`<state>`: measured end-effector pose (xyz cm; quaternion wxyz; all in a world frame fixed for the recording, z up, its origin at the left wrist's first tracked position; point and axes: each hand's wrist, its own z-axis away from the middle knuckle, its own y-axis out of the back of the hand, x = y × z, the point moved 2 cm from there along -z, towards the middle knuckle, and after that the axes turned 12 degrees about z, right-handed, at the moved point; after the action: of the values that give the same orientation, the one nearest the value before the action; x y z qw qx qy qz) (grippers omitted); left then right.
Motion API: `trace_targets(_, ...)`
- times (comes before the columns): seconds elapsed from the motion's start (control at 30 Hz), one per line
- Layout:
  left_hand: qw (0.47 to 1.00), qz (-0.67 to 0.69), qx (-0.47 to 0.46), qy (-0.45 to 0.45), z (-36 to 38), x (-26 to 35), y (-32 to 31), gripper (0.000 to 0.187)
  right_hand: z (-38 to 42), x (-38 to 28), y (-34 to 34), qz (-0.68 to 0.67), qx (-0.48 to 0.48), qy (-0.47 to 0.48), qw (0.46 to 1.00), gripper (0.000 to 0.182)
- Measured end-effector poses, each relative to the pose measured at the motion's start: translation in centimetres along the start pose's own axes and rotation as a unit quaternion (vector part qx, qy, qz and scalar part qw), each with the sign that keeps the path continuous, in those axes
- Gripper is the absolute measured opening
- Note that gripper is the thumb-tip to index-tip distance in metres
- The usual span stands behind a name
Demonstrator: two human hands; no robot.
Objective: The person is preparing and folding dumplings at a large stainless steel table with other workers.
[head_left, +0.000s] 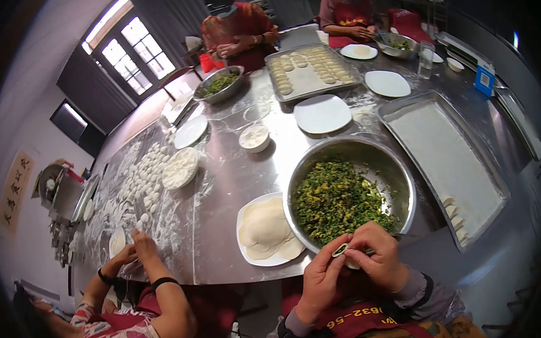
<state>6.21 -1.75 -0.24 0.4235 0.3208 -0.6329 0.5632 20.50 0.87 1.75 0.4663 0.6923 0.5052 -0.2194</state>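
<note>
Between my two hands is a partly folded dumpling (341, 250), with dark green filling showing at its opening. My left hand (321, 279) pinches its left side. The fingers of my right hand (379, 256) close on its right edge. Just beyond them stands a large steel bowl (398, 156) of chopped green and yellow filling (336, 199). To the left, a white plate (244, 251) carries a stack of round dough wrappers (264, 227).
A metal tray (447, 147) at right holds several dumplings (455, 220) near its close end. A fuller dumpling tray (306, 81) lies farther back. At left, a co-worker's hands (137, 249) work beside floured dough pieces (145, 172). Two more people stand across the table.
</note>
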Motion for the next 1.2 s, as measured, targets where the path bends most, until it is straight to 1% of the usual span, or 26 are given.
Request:
trace_targets(0.07,1.000,-0.022,-0.009,0.001,0.2,-0.1,0.4,0.037,0.0,-0.2,-0.3,-0.036,0.011,-0.050,0.998,0.018)
trace_targets(0.13,0.999,-0.034,0.004,-0.013,0.3,-0.1,0.4,0.038,-0.4,-0.7,-0.4,-0.014,0.003,-0.019,1.000,0.020)
trace_targets(0.17,0.999,-0.030,0.013,0.012,0.4,-0.4,0.7,0.039,-0.3,-0.6,-0.4,-0.002,-0.001,0.004,1.000,0.020)
trace_targets(0.2,0.999,-0.040,0.014,-0.030,0.4,0.3,0.4,0.041,-0.5,-0.6,-0.7,0.004,-0.008,0.033,0.999,0.020)
trace_targets(0.23,0.998,-0.046,0.000,-0.042,0.3,0.3,0.6,0.043,-0.6,-0.5,-0.9,0.038,0.000,0.060,0.997,0.020)
trace_targets(0.27,0.992,-0.082,-0.002,-0.092,0.1,-0.5,1.1,0.044,-0.6,-0.6,-1.2,0.067,0.009,0.088,0.994,0.020)
trace_targets(0.3,0.997,-0.043,-0.003,-0.066,0.3,0.1,1.0,0.045,-0.6,-0.7,-1.5,0.054,0.008,0.090,0.994,0.019)
trace_targets(0.33,0.998,-0.001,0.003,-0.059,0.0,-0.4,1.2,0.047,-0.8,-0.3,-1.9,0.040,0.008,0.092,0.995,0.018)
trace_targets(0.4,0.992,-0.038,0.008,-0.119,-0.3,-0.4,1.6,0.046,-0.8,0.4,-2.8,0.007,0.008,0.093,0.996,0.013)
trace_targets(0.47,0.989,0.076,0.032,-0.118,-0.6,-1.1,1.8,0.044,-0.8,1.3,-3.0,0.011,-0.024,0.052,0.998,0.010)
trace_targets(0.53,0.986,0.104,0.040,-0.123,-0.7,-1.1,2.1,0.041,-1.5,-2.0,-2.5,0.019,-0.034,0.072,0.997,0.004)
trace_targets(0.57,0.987,-0.016,0.069,-0.142,-0.5,-0.6,2.2,0.037,-1.8,-3.3,-2.3,0.032,-0.035,0.077,0.996,0.003)
trace_targets(0.6,0.990,0.011,0.068,-0.125,-0.5,-0.6,2.2,0.036,-2.0,-3.5,-2.4,0.028,-0.024,0.080,0.996,0.004)
trace_targets(0.67,0.991,0.015,0.059,-0.122,-0.7,-0.7,2.3,0.038,-1.8,-3.6,-2.6,0.019,-0.004,0.084,0.996,0.007)
trace_targets(0.77,0.986,-0.066,0.023,-0.148,0.1,0.8,1.6,0.040,-1.5,-2.9,-2.4,0.025,-0.007,0.100,0.995,0.006)
trace_targets(0.87,0.984,-0.089,-0.010,-0.157,0.1,0.7,1.4,0.041,-1.1,-2.5,-2.2,0.025,-0.005,0.107,0.994,0.005)
trace_targets(0.97,0.986,-0.096,-0.032,-0.131,0.2,1.0,1.3,0.039,-1.0,-2.6,-2.0,0.023,-0.012,0.098,0.995,0.005)
trace_targets(1.07,0.992,-0.043,-0.044,-0.111,0.1,0.7,1.3,0.038,-1.0,-2.6,-1.9,0.025,-0.011,0.111,0.993,0.005)
trace_targets(1.2,0.992,-0.044,-0.049,-0.109,0.1,0.8,1.2,0.037,-0.9,-2.1,-2.0,-0.012,-0.012,0.110,0.994,0.004)
